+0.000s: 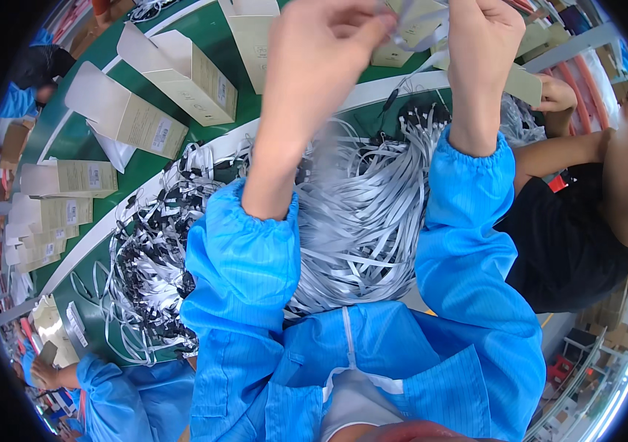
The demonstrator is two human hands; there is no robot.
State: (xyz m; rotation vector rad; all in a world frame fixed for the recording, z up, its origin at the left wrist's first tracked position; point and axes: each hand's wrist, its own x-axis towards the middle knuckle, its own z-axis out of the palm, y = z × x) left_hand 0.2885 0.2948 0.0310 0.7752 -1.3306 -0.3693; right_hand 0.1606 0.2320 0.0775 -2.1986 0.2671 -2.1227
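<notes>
Both my hands are raised at the top of the view, above a green conveyor belt [203,132]. A pale grey lanyard [432,38] loops between them, its black end dangling below. My left hand [325,51], slightly blurred, is closed with its thumb and fingers at one side of the loop. My right hand [485,37] is curled in a fist around the other side. Below my forearms lies a big heap of grey lanyards [373,214] with black clips. A second tangled pile of lanyards [156,272] sits by my left elbow.
Open beige boxes [196,85] stand in a curved row along the belt, more boxes [64,180] at the left. A co-worker's arm [564,151] reaches in from the right, their hand at a box [524,85]. Another person in a blue sleeve [111,383] works at the lower left.
</notes>
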